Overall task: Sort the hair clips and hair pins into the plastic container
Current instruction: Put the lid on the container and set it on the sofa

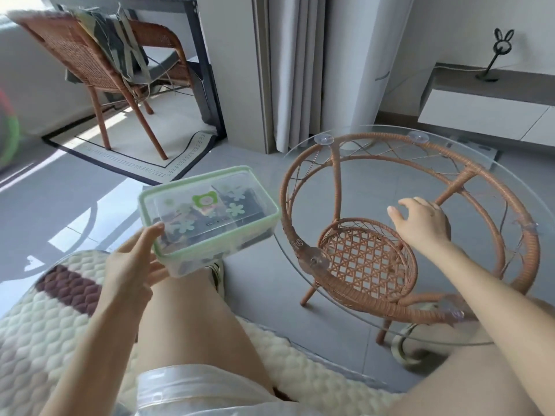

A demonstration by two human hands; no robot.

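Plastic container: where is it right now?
Head view, left of centre: the plastic container is held up by the left hand, above the knee, left of the glass table.

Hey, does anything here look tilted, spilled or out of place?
The clear plastic container with the green-rimmed lid sits tilted in the left hand, off the round glass-topped rattan table. Its lid is on and nothing has spilled.

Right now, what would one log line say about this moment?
left hand: holds plastic container, lid on | right hand: open, over glass table | hair clips: seen inside container
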